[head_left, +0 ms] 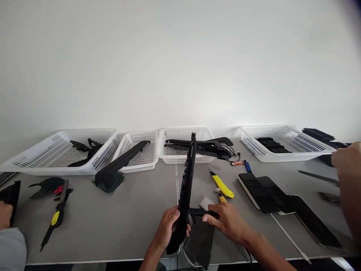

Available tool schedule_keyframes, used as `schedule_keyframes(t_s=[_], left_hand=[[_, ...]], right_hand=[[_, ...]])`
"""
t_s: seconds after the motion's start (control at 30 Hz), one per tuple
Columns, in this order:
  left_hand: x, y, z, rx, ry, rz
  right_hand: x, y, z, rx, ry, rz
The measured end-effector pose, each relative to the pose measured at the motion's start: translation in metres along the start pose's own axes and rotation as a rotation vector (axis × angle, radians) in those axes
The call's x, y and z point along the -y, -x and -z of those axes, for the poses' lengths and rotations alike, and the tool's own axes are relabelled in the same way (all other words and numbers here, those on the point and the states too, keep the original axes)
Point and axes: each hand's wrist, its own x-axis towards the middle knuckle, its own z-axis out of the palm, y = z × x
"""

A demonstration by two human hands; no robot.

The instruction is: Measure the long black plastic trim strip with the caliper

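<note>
A long black plastic trim part stands nearly upright in front of me, its wider lower end gripped by my left hand. My right hand is closed around a slim black tool that looks like a caliper. The caliper's jaw end touches the part, or lies right beside it, just above my left fingers. Below my right hand, a dark cloth lies on the table. A small whitish block is partly hidden behind the right hand.
Several white baskets line the wall, holding black parts. A yellow utility knife, dark phones or tablets and a white cable lie to the right. Left are a black-and-yellow tool and another person's hand; another person's arm reaches in right.
</note>
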Motion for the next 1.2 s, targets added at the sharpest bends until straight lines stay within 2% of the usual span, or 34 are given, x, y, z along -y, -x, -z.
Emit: schedule_keyframes(t_s=[0.17, 0.57, 1.2], left_hand=[[0.001, 0.000, 0.002, 0.006, -0.020, 0.001], [0.003, 0.000, 0.002, 0.004, -0.036, 0.003], [0.007, 0.000, 0.006, 0.024, -0.015, 0.022]], right_hand=[[-0.001, 0.000, -0.003, -0.008, 0.027, -0.047], [0.025, 0.003, 0.011, 0.069, 0.053, -0.060], [0.028, 0.005, 0.013, 0.065, 0.016, -0.032]])
